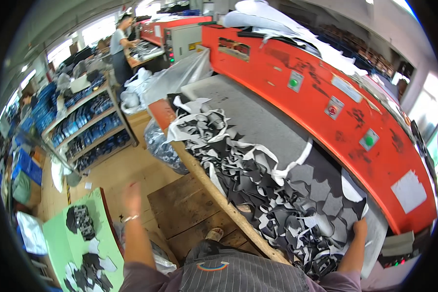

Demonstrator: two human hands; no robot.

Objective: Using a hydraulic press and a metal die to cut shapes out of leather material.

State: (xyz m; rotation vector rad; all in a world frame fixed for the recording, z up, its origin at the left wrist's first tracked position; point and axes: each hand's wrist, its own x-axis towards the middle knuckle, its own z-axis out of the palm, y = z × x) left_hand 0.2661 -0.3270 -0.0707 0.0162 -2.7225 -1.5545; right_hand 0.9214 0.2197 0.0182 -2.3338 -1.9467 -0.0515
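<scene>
My right hand (359,229) is at the right end of the press bed, with its fingers closed on the edge of a dark grey sheet (346,209) that has cut shapes in it. A white tip of material shows just above these fingers. Grey cut pieces (319,189) lie flat on the sheet, left of this hand. Beside them, a long heap of black, grey and white scraps (243,180) runs along the bed's near edge. My left hand (132,198) is raised over the floor between the bed and a green table, smeared by motion, its fingers unclear.
A red press beam (277,63) with green and red buttons spans the grey bed (258,114). Cut pieces lie on the green table (58,226) at lower left. A wooden platform (180,204) is underfoot. Farther off stand a loaded shelf rack (95,119) and another person (119,46) at a machine.
</scene>
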